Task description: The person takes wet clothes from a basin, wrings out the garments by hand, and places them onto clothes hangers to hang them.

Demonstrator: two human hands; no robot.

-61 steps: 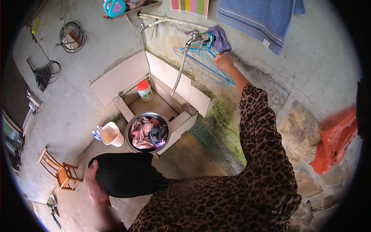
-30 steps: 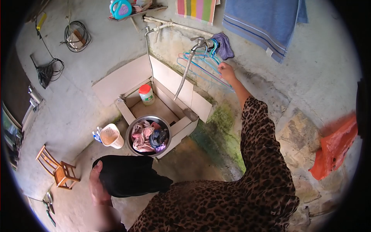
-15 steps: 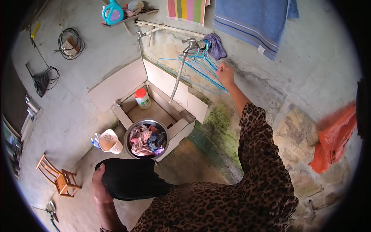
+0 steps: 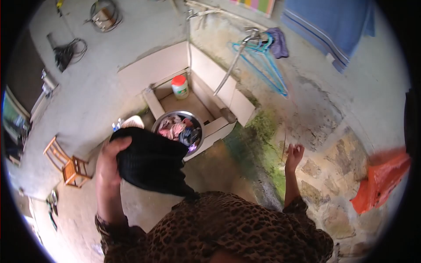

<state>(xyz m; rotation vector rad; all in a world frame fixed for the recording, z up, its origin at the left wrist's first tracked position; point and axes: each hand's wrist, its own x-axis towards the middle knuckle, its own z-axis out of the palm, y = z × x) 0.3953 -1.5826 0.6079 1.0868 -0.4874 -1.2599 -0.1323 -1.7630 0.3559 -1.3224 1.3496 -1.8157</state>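
Observation:
A black garment (image 4: 151, 162) hangs from my left hand (image 4: 112, 162), which is closed on its edge; its exact kind is unclear. My right hand (image 4: 294, 157) is out to the right with fingers pinched. Beside those fingers shows a thin clothes hanger (image 4: 284, 140), seen nearly edge-on and blurred. Blue hangers (image 4: 269, 65) dangle from the tap (image 4: 252, 35) above the sink. Beyond the black garment, a metal basin (image 4: 201, 136) of wet-looking clothes (image 4: 177, 129) rests at the sink's front.
A red-lidded tub (image 4: 180, 87) stands inside the tiled sink (image 4: 153, 105). To the left are a wooden chair (image 4: 70, 168) and a partly hidden white basket (image 4: 133, 122). A blue towel (image 4: 322, 28) hangs on the wall, and a red bag (image 4: 381, 179) is at right.
My right hand has drawn away from the tap, down and toward my body, with a hanger. Fewer hangers are left on the tap. My left hand has raised the black garment, and the view has shifted.

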